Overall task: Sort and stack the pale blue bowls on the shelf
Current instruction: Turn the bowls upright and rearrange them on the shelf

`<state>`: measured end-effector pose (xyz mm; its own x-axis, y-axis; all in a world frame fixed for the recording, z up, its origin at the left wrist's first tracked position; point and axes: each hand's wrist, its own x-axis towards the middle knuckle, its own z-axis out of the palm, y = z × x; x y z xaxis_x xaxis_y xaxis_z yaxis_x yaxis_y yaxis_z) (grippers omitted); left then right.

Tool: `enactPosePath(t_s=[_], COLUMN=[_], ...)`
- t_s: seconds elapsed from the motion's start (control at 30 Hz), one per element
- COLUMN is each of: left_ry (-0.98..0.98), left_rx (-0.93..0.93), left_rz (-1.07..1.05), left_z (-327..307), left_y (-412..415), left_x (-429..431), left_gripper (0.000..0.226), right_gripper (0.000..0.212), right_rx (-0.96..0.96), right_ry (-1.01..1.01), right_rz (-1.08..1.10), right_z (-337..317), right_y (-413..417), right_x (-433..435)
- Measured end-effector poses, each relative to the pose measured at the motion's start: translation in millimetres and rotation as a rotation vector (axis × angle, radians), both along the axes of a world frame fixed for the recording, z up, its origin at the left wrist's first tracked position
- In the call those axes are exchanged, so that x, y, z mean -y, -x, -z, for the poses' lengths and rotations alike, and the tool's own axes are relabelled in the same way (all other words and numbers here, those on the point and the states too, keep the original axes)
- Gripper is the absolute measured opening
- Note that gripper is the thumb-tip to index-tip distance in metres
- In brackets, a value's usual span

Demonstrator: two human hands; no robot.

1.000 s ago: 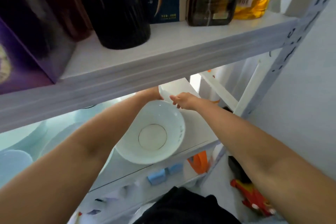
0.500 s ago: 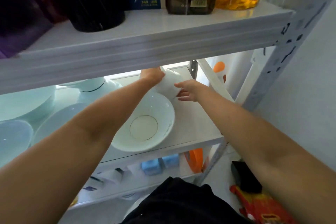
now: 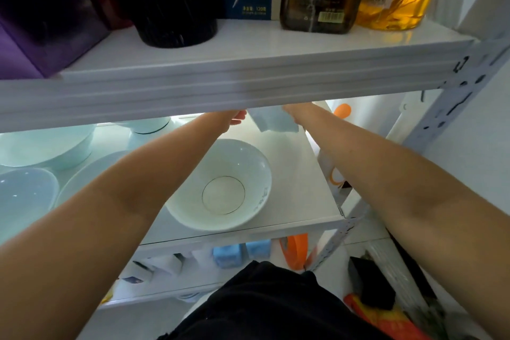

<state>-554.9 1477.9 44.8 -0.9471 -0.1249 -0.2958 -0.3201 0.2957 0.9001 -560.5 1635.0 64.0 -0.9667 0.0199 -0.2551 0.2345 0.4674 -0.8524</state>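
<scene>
Rising since before: pale bowl between left hand and right hand, grips hidden by shelf.

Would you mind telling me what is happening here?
A person reaches both arms into the white shelf. The left hand and right hand flank a small pale blue bowl near the back; the upper shelf board hides most of both hands, so the grip is unclear. A wider pale bowl with a dark ring sits untouched in front.
</scene>
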Motion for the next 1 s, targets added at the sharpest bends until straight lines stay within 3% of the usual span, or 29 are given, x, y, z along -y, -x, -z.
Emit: enactPosePath(t_s=[0.07,0.13,0.27,0.37,0.6,0.77,0.9,1.0], left_ry=[0.033,0.194,0.599,0.756,0.811,0.769,0.860,0.855], left_rx=[0.084,0.124,0.049,0.033,0.037,0.050,0.011,0.015], left_rz=[0.054,0.111,0.236,0.297,0.259,0.149,0.237,0.280], left_z=[5,10,19,23,27,26,25,29], left_y=[-3,-5,-12,-16,-20,-21,-24,-27], left_x=[2,4,5,6,13,23,25,24], left_gripper=[0.024,0.025,0.011,0.032,0.036,0.068,0.043,0.042], right_gripper=[0.026,0.013,0.029,0.027,0.028,0.024,0.031,0.028], right_rx=[-0.116,-0.206,-0.307,-0.420,-0.487,-0.436,-0.401,-0.396], right_ry=[-0.068,-0.189,-0.333,-0.492,-0.918,-1.121,-1.204,-1.230], right_rz=[-0.025,-0.047,-0.150,-0.298,-0.528,-0.617,-0.663,-0.658], right_z=[3,10,21,27,36,35,41,44], right_y=[-5,-8,-16,-20,-25,-29,-33,-36], right_x=[4,11,19,23,17,9,0,-8])
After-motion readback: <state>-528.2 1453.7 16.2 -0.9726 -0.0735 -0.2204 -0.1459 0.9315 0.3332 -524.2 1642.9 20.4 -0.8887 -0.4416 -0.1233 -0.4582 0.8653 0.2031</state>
